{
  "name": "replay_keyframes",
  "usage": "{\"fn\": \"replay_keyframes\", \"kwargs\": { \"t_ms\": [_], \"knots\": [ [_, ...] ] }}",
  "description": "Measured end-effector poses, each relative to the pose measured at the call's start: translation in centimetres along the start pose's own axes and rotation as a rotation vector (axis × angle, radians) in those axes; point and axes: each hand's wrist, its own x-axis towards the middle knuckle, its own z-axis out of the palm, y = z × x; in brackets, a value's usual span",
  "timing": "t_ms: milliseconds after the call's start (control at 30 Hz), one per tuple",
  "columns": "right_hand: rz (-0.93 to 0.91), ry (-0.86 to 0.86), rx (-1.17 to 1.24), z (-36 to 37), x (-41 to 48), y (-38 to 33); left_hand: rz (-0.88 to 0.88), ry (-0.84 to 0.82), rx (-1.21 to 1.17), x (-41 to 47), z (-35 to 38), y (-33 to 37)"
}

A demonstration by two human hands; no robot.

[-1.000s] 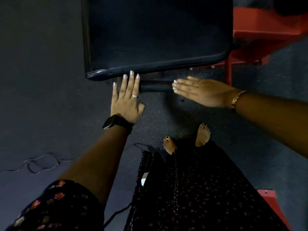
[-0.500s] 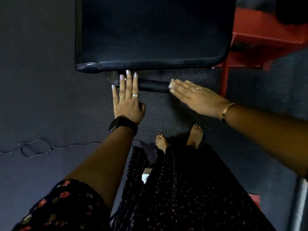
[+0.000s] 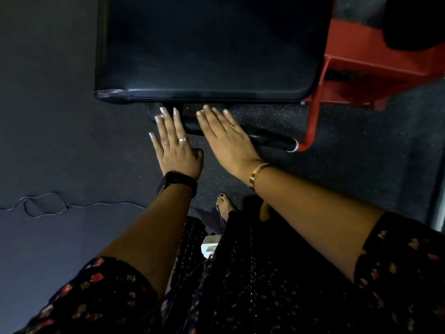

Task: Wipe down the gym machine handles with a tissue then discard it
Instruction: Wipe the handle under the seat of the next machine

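Note:
A black padded handle bar point(image 3: 269, 139) runs below the front edge of the machine's black seat pad point(image 3: 207, 49), ending in a chrome cap at a red frame tube point(image 3: 313, 116). My left hand point(image 3: 174, 145) lies flat with straight fingers over the bar's left end. Beside it, my right hand point(image 3: 228, 138) lies flat across the bar's middle, fingers straight and pointing toward the pad. No tissue shows in either hand; anything under the palms is hidden.
The red machine frame point(image 3: 375, 68) stands at the upper right. A thin cable point(image 3: 45, 203) loops on the dark rubber floor point(image 3: 48, 116) at the left. My bare foot point(image 3: 225, 206) and patterned dress point(image 3: 265, 285) fill the bottom. A small white item point(image 3: 209, 245) shows at the dress.
My right hand has slid left along the bar, from its right part to the middle, close to my left hand. The left hand stays on the bar's left end.

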Motion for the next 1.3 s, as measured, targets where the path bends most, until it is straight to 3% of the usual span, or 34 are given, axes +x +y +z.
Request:
{"fn": "replay_keyframes", "kwargs": {
  "t_ms": [100, 200, 400, 667, 833, 967, 1133, 1300],
  "knots": [
    [0.049, 0.001, 0.055, 1.0, -3.5, 2.9, -0.04, -0.001, -0.043, -0.2, 0.0, 0.5],
    [0.215, -0.03, 0.09, 1.4, -7.0, 4.5, -0.093, 0.018, -0.092, -0.3, 0.4, 1.4],
    [0.44, 0.064, 0.221, 1.0, -4.7, 0.5, -0.138, 0.04, -0.095, 0.0, 0.8, 2.2],
    [0.12, -0.127, 0.139, -0.9, 0.5, -1.4, -0.076, 0.063, -0.075, -0.1, 0.9, 1.5],
    [0.098, 0.012, 0.231, 0.3, -4.6, 2.2, 0.151, 0.049, 0.06, 0.1, 0.1, 1.0],
    [0.355, 0.075, 0.331, 1.0, -6.8, 3.6, 0.317, 0.061, 0.124, 0.4, 0.1, 2.5],
    [0.62, 0.121, 0.473, 0.3, -3.5, 0.4, 0.471, 0.135, 0.244, 0.6, 0.3, 4.2],
    [0.382, 0.073, 0.436, 0.1, -4.7, 1.4, 0.463, 0.024, 0.209, 0.9, 0.0, 4.9]
  ]
}}
